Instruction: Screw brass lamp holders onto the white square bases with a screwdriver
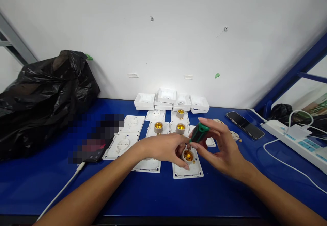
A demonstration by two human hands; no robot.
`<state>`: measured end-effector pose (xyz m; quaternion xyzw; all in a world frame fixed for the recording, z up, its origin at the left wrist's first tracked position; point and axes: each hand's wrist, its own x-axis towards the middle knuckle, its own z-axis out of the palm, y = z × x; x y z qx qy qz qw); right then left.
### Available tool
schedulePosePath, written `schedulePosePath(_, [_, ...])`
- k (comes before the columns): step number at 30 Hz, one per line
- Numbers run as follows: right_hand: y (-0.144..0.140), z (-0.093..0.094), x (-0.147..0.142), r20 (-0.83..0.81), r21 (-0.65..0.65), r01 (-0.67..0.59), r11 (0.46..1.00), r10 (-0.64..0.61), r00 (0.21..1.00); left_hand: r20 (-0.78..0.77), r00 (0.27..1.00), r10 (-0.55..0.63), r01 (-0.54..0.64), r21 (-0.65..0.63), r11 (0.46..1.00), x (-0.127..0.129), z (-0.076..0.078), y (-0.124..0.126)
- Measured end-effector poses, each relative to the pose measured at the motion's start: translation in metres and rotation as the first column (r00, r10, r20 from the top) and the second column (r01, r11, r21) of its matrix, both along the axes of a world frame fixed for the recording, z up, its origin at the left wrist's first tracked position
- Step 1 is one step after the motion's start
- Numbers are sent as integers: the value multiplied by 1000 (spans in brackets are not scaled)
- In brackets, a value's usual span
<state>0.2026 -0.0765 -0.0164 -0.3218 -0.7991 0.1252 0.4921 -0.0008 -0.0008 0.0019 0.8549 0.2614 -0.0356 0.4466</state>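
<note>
My right hand (222, 147) grips a screwdriver (200, 132) by its green and black handle. Its shaft points down into a round lamp socket (188, 156) with a brass-coloured inside. That socket sits on a square white base plate (187, 171) near the front of the table. My left hand (168, 149) is closed around the socket's left and back side, thumb at the front, and its fingertips are partly hidden near the shaft. Behind my hands, another lamp socket (158, 127) and a further one (180, 128) rest on white plates.
White square covers (167, 96) are stacked by the wall. More white plates (120, 145) lie left, beside a phone (94, 155) on a cable. To the right are a dark phone (245, 125) and a power strip (296, 141). A black plastic bag (48, 100) fills the left back.
</note>
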Motion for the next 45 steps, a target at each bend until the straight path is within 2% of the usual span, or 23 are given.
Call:
schedulePosePath(5, [1,-2,-1,-117,-3,38,999,-38,992,55,998,-19,20,-18,1000,0,0,0])
schedulePosePath(11, [0,-3,2,-35,-76,10,997,-12,999,-15,1000,19,-18,51,999,0,1,-2])
schedulePosePath(18, [0,0,1,-53,-133,11,991,-18,998,47,998,-39,38,19,999,1,-3,1])
schedulePosePath(24, [1,4,0,-17,-152,-47,987,45,999,29,999,-21,20,27,999,1,-1,0])
schedulePosePath(31, [3,-3,1,-63,-48,38,998,-41,997,48,998,-26,26,0,1000,0,-3,1])
schedulePosePath(37, [0,6,-1,-40,-231,-48,972,40,998,33,999,-38,38,8,999,0,-4,1])
schedulePosePath(42, [2,4,-3,-95,-118,8,993,-19,995,33,999,-33,32,21,999,0,0,0])
schedulePosePath(45, [2,1,-2,-67,-90,30,996,-36,997,41,998,-37,36,22,999,0,1,0])
